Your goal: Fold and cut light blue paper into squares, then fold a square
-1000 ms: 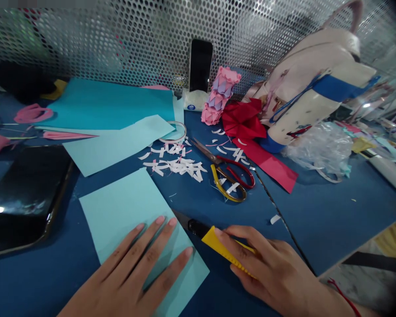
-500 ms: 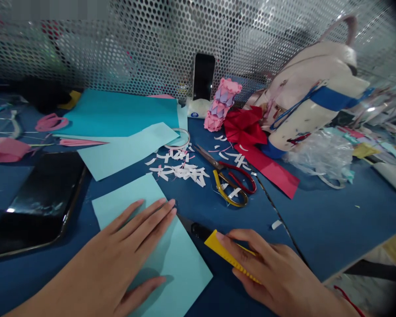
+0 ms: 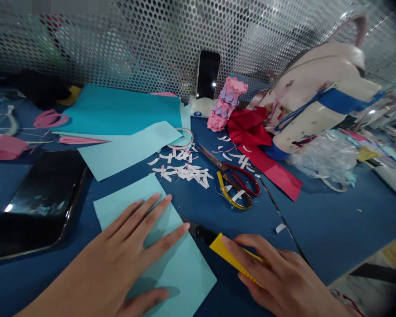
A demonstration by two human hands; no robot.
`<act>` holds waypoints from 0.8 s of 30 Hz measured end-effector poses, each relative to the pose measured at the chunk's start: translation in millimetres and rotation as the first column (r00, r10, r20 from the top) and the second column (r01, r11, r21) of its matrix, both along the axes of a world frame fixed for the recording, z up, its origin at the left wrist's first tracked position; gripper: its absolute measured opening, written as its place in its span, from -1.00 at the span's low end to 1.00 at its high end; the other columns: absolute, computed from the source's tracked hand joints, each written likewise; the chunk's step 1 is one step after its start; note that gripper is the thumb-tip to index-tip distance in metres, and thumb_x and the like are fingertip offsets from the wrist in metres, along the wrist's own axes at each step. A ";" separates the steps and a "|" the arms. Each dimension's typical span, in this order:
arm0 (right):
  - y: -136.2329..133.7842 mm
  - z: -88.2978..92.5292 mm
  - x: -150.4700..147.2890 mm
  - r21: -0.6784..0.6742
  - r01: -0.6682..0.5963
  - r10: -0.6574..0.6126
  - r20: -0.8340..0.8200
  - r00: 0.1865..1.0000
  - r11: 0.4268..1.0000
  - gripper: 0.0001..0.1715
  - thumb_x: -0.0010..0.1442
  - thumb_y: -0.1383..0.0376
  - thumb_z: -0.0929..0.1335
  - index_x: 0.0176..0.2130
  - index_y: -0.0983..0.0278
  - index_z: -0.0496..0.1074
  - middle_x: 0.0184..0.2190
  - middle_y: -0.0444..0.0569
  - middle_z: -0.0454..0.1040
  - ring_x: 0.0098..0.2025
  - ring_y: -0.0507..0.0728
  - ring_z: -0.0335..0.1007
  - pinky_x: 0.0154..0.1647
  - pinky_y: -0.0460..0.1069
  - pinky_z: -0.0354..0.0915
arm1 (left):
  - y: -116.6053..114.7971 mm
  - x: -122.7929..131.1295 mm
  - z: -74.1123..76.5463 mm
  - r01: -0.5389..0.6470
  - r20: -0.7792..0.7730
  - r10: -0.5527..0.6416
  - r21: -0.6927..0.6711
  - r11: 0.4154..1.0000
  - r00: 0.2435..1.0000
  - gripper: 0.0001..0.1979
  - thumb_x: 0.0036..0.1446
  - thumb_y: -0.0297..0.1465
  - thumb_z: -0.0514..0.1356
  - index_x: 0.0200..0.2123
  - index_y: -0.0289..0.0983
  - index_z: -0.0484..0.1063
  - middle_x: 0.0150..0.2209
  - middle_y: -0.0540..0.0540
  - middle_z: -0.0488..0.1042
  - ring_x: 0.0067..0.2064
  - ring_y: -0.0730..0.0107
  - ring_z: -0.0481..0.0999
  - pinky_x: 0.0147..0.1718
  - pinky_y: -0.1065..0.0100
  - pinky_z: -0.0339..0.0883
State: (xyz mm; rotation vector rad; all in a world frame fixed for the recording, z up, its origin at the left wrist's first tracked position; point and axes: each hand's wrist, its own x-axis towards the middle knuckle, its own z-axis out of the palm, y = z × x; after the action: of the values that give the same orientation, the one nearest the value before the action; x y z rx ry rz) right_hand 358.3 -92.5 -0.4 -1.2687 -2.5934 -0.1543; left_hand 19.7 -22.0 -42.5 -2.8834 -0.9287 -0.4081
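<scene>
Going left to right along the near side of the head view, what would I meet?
Glossy black rectangular device → bare left hand on pale blue paper sheet → yellow-bodied utility knife → bare right hand gripping it.

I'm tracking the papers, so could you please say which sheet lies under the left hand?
The light blue sheet nearest the camera, with the left hand spread on it; the light blue strip and teal sheet behind it are untouched.

Smooth matt paper sheet [image 3: 185, 270], ridged yellow plastic knife handle [image 3: 223, 252], glossy black phone [image 3: 42, 198], perforated metal panel [image 3: 148, 44]
</scene>
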 end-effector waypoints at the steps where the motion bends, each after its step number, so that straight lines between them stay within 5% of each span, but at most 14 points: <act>1: 0.4 0.2 -0.1 0.000 0.000 0.000 0.003 1.000 1.000 -0.42 0.73 0.29 0.01 0.23 0.25 0.51 -0.09 -0.05 0.71 -0.33 -0.05 0.72 -0.52 -0.09 0.42 | -0.1 -0.4 -0.2 -0.009 -0.003 0.009 -0.013 1.000 1.000 -0.28 0.56 0.14 -0.07 0.65 0.11 0.06 0.72 -0.06 -0.06 0.66 -0.08 0.11 0.52 -0.02 0.07; 7: 3.7 1.9 -0.9 -0.021 0.003 -0.003 0.006 1.000 1.000 -0.45 0.73 0.30 0.03 0.24 0.26 0.50 -0.07 -0.05 0.70 -0.28 -0.06 0.72 -0.48 -0.10 0.44 | 1.1 -1.9 -3.5 0.034 0.040 -0.032 -0.045 0.998 0.999 -0.27 0.52 0.14 0.04 0.63 0.13 0.12 0.72 -0.06 -0.07 0.65 -0.09 0.13 0.58 -0.02 0.00; 15: 8.7 1.2 -1.7 -0.011 0.005 -0.005 0.036 0.999 1.000 -0.45 0.74 0.29 0.01 0.28 0.25 0.46 -0.06 -0.07 0.68 -0.26 -0.06 0.72 -0.46 -0.10 0.45 | -1.5 -0.4 -3.9 0.016 0.020 -0.015 -0.064 0.998 1.000 -0.30 0.56 0.18 -0.07 0.64 0.24 0.00 0.74 -0.06 -0.18 0.71 -0.02 -0.09 0.59 0.03 -0.22; 24: 14.8 -1.5 -4.4 0.023 -0.011 0.010 0.061 0.998 1.000 -0.46 0.71 0.32 0.03 0.29 0.29 0.46 -0.07 -0.04 0.69 -0.23 0.00 0.76 -0.56 -0.05 0.43 | -4.2 -0.3 -4.1 -0.033 0.035 0.037 -0.111 0.993 0.999 -0.31 0.54 0.21 -0.06 0.63 0.33 -0.01 0.74 0.01 -0.16 0.65 -0.12 0.14 0.55 -0.13 0.10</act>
State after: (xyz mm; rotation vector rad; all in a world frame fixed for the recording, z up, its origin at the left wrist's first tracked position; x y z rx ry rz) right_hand 353.9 -77.6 -1.9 -1.2613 -2.6410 -0.2240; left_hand 19.4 -26.1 -46.6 -2.9622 -1.0385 -0.4211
